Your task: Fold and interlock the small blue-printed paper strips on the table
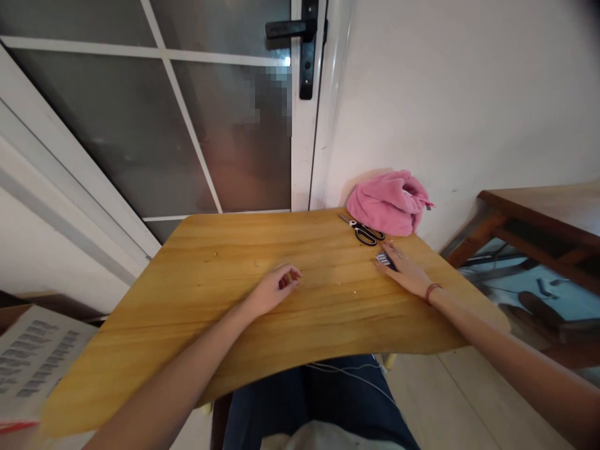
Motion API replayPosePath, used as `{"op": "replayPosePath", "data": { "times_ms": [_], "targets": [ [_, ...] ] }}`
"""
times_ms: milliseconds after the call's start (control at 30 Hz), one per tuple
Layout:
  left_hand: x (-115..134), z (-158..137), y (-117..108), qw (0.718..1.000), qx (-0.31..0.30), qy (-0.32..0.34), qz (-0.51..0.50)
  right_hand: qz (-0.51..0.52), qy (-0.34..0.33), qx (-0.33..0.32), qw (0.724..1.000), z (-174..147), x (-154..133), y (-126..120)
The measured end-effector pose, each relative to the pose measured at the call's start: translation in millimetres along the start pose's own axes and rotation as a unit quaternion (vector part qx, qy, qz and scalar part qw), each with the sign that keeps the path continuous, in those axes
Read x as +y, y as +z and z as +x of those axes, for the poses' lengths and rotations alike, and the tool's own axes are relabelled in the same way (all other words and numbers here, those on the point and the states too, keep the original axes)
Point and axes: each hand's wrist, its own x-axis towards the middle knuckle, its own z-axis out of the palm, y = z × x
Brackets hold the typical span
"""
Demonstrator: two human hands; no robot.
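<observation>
My left hand (pixel 276 289) rests on the wooden table (pixel 225 250) near its middle. Its fingers are loosely curled, the thumb tip stands a little apart from them, and nothing shows between them. Further right, my right hand (pixel 405 269), with a red band at the wrist, lies over a small dark block with white stripes (pixel 383 258). Thumb and fingers sit on either side of this block, and part of it is hidden under the hand. Just beyond those fingertips lies a pair of black-and-white handled scissors (pixel 364 233), blades pointing to the back left.
A pink plush cloth bundle (pixel 389 203) sits at the table's back right corner, against the white wall. Behind the table is a glazed door with a black handle (pixel 290 29). A printed cardboard box (pixel 42 356) stands at left, a wooden stand (pixel 529 219) at right.
</observation>
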Motion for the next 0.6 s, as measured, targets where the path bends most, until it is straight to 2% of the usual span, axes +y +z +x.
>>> {"op": "replayPosePath", "data": {
  "times_ms": [333,467,600],
  "targets": [
    [1,1,0,1.000,-0.004,0.004,-0.005,0.000,-0.078,-0.001,0.997,5,-82,30],
    [-1,2,1,1.000,0.001,0.001,0.004,0.051,-0.116,-0.028,0.991,5,-126,37],
    [-2,2,0,1.000,0.009,0.012,0.007,0.137,-0.182,-0.039,0.973,5,-173,44]
  ]
}}
